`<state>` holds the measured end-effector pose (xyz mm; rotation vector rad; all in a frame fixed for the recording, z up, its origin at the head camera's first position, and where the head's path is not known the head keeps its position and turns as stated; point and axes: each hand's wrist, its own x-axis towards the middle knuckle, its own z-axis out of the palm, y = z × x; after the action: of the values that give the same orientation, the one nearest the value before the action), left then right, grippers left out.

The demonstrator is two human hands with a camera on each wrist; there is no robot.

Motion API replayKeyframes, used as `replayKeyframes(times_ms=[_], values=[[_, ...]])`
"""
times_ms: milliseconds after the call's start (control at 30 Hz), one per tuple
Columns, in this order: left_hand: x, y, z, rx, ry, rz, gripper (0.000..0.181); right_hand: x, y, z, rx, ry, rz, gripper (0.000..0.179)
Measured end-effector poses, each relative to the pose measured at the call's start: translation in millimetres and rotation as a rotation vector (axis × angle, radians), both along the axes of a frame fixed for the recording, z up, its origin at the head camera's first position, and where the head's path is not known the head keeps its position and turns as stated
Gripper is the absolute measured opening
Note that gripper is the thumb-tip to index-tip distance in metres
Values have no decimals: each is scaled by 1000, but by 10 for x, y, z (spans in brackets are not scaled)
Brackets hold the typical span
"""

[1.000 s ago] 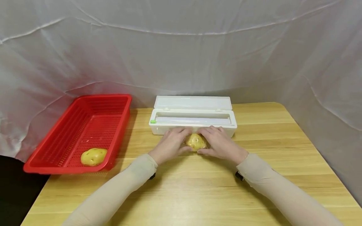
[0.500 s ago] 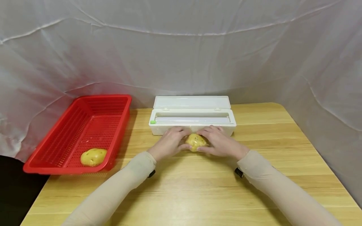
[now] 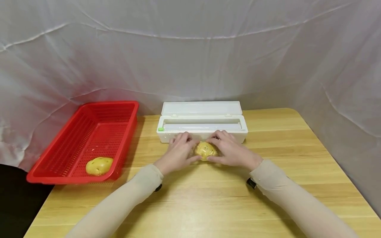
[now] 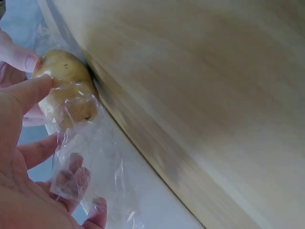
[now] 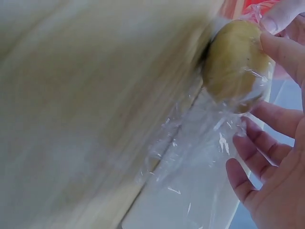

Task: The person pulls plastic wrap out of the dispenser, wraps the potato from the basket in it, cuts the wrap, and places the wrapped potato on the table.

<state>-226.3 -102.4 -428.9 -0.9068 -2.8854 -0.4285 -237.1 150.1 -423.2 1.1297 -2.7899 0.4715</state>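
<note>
Potato | wooden table, grey curtain | I see right hand and left hand clasping it; left slightly shifted since earlier

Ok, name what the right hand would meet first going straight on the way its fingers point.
Most likely the yellow rounded potato in clear plastic film, which the right hand seems to touch. The white rectangular plastic box stands just beyond, though depth there is unclear.
</note>
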Motion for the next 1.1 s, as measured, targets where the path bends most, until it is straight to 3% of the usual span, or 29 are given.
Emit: replayKeyframes(times_ms=[300, 867, 1100], values=[[29, -32, 47, 23, 5, -4, 62, 60, 29, 53, 26, 32, 11, 75], [97, -134, 47, 101, 22, -54, 50, 114, 46, 37, -15, 139, 80, 58], [133, -175, 72, 106, 39, -64, 46, 131, 47, 32, 2, 132, 82, 55]])
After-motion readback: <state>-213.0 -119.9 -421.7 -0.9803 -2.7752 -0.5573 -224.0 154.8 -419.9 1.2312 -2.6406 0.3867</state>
